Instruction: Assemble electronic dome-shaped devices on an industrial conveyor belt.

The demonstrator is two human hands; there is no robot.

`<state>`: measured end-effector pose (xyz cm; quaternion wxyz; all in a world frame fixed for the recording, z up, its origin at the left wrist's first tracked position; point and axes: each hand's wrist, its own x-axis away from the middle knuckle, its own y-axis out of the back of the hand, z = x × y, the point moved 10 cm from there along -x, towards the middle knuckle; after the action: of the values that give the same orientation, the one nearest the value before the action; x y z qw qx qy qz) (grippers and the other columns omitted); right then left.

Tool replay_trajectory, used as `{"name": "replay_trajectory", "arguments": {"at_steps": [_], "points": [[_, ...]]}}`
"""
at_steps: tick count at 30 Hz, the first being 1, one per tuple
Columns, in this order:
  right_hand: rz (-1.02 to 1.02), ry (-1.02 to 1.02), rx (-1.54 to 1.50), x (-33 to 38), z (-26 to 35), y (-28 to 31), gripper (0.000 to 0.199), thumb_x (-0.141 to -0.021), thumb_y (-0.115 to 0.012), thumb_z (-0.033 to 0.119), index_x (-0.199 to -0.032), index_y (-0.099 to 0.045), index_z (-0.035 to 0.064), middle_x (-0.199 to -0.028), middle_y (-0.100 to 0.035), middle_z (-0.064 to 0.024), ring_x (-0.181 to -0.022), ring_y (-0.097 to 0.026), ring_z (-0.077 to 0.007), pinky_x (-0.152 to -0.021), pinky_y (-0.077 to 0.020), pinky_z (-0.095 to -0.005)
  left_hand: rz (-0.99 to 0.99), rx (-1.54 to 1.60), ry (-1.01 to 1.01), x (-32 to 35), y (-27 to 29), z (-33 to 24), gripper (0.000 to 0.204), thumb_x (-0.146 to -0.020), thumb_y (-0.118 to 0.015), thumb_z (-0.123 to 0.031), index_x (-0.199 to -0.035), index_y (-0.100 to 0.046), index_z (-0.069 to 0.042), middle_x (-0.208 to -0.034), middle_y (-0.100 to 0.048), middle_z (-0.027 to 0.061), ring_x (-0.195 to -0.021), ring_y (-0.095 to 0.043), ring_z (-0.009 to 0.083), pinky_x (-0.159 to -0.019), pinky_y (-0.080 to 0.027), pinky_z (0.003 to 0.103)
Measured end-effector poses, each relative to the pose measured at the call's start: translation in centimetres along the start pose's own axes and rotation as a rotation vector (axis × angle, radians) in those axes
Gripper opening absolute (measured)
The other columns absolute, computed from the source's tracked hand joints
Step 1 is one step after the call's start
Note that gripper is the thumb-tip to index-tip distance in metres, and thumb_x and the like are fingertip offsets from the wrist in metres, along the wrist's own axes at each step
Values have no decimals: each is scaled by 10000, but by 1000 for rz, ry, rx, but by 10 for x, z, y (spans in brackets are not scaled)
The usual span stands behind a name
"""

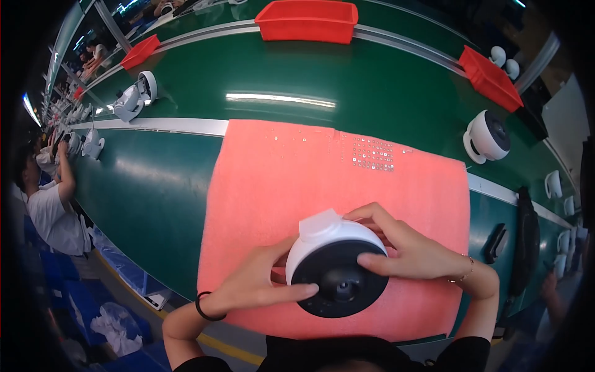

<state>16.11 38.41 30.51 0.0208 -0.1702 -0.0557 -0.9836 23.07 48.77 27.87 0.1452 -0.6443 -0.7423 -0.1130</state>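
A person holds a round white camera (pixel 338 260) with a black front in both hands, over the near part of a pink cloth (pixel 266 186) on the green bench (pixel 142 198). The left hand (pixel 257 279) grips its left side, thumb on the black front. The right hand (pixel 412 251) grips the other side, thumb also on the front and fingers curled around the white shell. Small screws (pixel 373 154) stand in rows toward the cloth's far edge. Another camera (pixel 488 136) sits beyond the cloth, to the right.
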Motion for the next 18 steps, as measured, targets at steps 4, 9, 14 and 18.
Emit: {"name": "replay_trajectory", "arguments": {"at_steps": [4, 9, 14, 18], "points": [[-217, 243, 163, 5, 37, 8, 657, -698, -752, 215, -1159, -326, 21, -1125, -499, -174, -1087, -502, -244, -939, -381, -364, -244, -397, -443, 12, 1, -64, 875, -627, -777, -188, -1342, -318, 22, -1058, -602, 149, -967, -613, 228, -801, -526, 341], [-391, 478, 328, 5, 58, 24, 755, -578, -839, 297, -1083, -349, 23, -1029, -542, -173, -985, -561, -234, -865, -432, -336, -291, -469, -461, 10, 10, -81, 899, -596, -795, -220, -1329, -341, 37, -1075, -599, 152, -980, -605, 228, -769, -538, 348], [-413, 516, 318, -11, 72, 43, 895, -557, -846, 291, -1203, -283, 35, -1178, -445, -183, -1115, -467, -274, -920, -400, -377, -291, -416, -574, -9, 46, -90, 919, -576, -800, -211, -1326, -342, 56, -1143, -565, 161, -1038, -565, 216, -730, -546, 328], [-414, 650, 316, -8, 94, 37, 1040, -587, -821, 240, -1369, -158, 62, -1321, -336, -183, -1256, -344, -314, -1009, -342, -418, -135, 285, -756, -32, 88, -84, 801, -672, -725, -322, -1294, -377, 44, -1228, -501, 142, -1136, -488, 245, -977, -377, 376]]}}
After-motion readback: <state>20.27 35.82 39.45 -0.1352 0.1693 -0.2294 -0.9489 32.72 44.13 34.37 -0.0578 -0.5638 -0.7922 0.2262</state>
